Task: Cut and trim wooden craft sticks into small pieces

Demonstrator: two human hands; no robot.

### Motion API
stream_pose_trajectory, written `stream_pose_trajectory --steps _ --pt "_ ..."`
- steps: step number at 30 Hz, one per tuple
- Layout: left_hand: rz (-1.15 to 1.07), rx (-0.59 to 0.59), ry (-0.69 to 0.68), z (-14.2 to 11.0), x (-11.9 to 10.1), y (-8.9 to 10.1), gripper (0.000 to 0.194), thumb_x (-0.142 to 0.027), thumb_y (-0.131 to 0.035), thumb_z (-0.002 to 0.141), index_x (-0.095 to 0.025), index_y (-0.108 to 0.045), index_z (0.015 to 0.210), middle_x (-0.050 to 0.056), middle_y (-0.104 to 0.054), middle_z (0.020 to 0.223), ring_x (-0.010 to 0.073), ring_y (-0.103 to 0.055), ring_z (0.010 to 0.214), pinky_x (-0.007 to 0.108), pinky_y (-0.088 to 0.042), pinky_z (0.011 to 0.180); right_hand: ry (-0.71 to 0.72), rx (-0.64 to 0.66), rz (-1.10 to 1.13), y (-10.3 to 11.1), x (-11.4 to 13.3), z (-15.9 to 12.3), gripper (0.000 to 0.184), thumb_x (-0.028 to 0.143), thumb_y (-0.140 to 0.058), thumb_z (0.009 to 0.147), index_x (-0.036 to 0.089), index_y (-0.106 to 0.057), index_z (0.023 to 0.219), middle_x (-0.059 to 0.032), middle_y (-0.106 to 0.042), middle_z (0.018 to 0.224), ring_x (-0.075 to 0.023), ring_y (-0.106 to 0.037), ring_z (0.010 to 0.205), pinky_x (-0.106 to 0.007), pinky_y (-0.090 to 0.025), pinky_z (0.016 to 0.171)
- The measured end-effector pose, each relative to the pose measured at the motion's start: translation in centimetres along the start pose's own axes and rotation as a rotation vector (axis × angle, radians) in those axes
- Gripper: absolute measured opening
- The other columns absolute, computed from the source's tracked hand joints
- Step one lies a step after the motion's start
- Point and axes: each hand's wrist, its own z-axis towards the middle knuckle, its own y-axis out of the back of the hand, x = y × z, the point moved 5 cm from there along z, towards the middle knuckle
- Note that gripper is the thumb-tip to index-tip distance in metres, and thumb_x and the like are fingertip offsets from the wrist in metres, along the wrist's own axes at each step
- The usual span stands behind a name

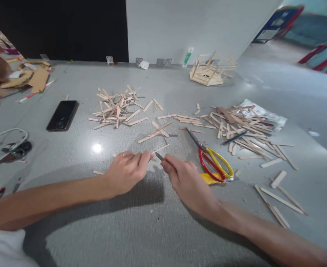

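Observation:
My left hand (128, 171) is closed on a thin wooden craft stick (162, 148), whose pale end sticks out to the right past the fingertips. In my right hand (187, 180) is a small knife, its handle hidden by the fingers. The knife's short dark blade (159, 156) points left and lies close against the stick; whether they touch I cannot tell. Just beyond the hands, several craft sticks (157, 130) lie crossed. Scissors (212, 161) with one red and one yellow handle loop lie right of my right hand, over a yellow object (209, 179).
A pile of short stick pieces (118, 107) lies at centre left, a larger stick pile (244, 124) at right. A small stick-built frame (209, 76) stands at the back near a green-and-white tube (188, 56). At left are a phone (62, 115) and a white cable (6, 133).

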Motion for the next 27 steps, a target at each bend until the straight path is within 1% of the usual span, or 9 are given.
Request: stream_pose_trajectory --steps 7,10,14,16,19,21,23,24,27 --pt "0.074 -0.040 -0.032 0.2 -0.5 0.3 0.026 -0.010 -0.044 0.100 -0.013 -0.059 0.080 -0.004 -0.050 0.048 0.0119 -0.047 0.042 0.027 -0.035 0.048 -0.088 0.119 0.239 -0.6 0.3 -0.1 0.039 0.038 -0.033 0.102 0.024 -0.036 0.065 0.0058 -0.037 0.052 -0.0117 -0.036 0.050 -0.027 -0.028 0.051" --pt "0.059 -0.004 -0.011 0.2 -0.7 0.3 0.027 -0.013 -0.043 0.101 -0.013 -0.059 0.080 -0.004 -0.050 0.047 0.0120 -0.047 0.041 0.027 -0.036 0.048 -0.069 0.048 0.236 -0.6 0.4 -0.1 0.039 0.038 -0.034 0.101 0.024 -0.036 0.065 0.0052 -0.039 0.054 -0.0118 -0.037 0.051 -0.028 -0.027 0.052" --pt "0.056 0.006 0.000 0.4 -0.4 0.3 0.026 -0.006 -0.040 0.097 -0.014 -0.059 0.082 -0.003 -0.054 0.051 0.0124 -0.048 0.042 0.027 -0.036 0.048 -0.012 -0.057 0.146 -0.6 0.3 -0.4 0.036 0.036 -0.039 0.100 0.023 -0.036 0.066 0.0053 -0.039 0.056 -0.0112 -0.033 0.053 -0.028 -0.024 0.052" --pt "0.055 0.045 0.049 0.6 0.8 0.0 0.027 -0.003 -0.039 0.094 -0.015 -0.058 0.080 -0.002 -0.055 0.051 0.0126 -0.048 0.042 0.027 -0.032 0.046 -0.027 -0.046 0.134 -1.0 -0.2 -0.7 0.036 0.035 -0.039 0.099 0.023 -0.036 0.066 0.0054 -0.039 0.056 -0.0111 -0.032 0.053 -0.028 -0.024 0.052" --pt "0.070 0.069 0.287 0.8 3.9 -0.3 0.031 -0.009 -0.039 0.095 -0.017 -0.054 0.069 -0.003 -0.043 0.041 0.0108 -0.035 0.035 0.027 -0.018 0.042 -0.092 -0.014 0.150 -1.4 -1.1 -1.0 0.036 0.035 -0.040 0.098 0.023 -0.036 0.065 0.0053 -0.038 0.055 -0.0110 -0.033 0.053 -0.027 -0.024 0.050" --pt "0.005 0.095 0.351 0.9 5.1 -0.5 0.029 -0.016 -0.041 0.098 -0.017 -0.057 0.074 -0.002 -0.048 0.044 0.0112 -0.039 0.038 0.027 -0.019 0.046 -0.118 -0.019 0.236 -1.2 -1.4 -0.8 0.036 0.038 -0.041 0.098 0.023 -0.038 0.066 0.0055 -0.038 0.057 -0.0108 -0.034 0.053 -0.026 -0.025 0.049" --pt "-0.121 0.118 0.388 1.0 5.6 -0.8 0.031 -0.022 -0.039 0.101 -0.017 -0.059 0.078 -0.003 -0.050 0.046 0.0110 -0.040 0.039 0.026 -0.020 0.047 -0.128 -0.027 0.432 -0.6 -1.3 -0.4 0.030 0.045 -0.045 0.097 0.024 -0.042 0.077 0.0073 -0.038 0.061 -0.0095 -0.034 0.051 -0.024 -0.027 0.047" --pt "-0.217 0.144 0.432 1.0 5.7 -1.1 0.031 -0.025 -0.038 0.102 -0.017 -0.059 0.080 -0.003 -0.051 0.048 0.0105 -0.040 0.039 0.025 -0.021 0.047 -0.119 -0.033 0.527 -0.2 -1.1 -0.2 0.024 0.045 -0.050 0.095 0.024 -0.045 0.086 0.0077 -0.042 0.065 -0.0088 -0.035 0.050 -0.023 -0.029 0.046" --pt "-0.569 0.226 0.579 0.9 5.9 -1.9 0.030 -0.029 -0.041 0.102 -0.017 -0.057 0.080 -0.005 -0.056 0.051 0.0082 -0.043 0.040 0.022 -0.030 0.050 -0.095 -0.089 0.725 1.0 -0.5 0.3 0.022 0.044 -0.057 0.092 0.023 -0.049 0.095 0.0063 -0.047 0.073 -0.0066 -0.036 0.048 -0.022 -0.032 0.043"
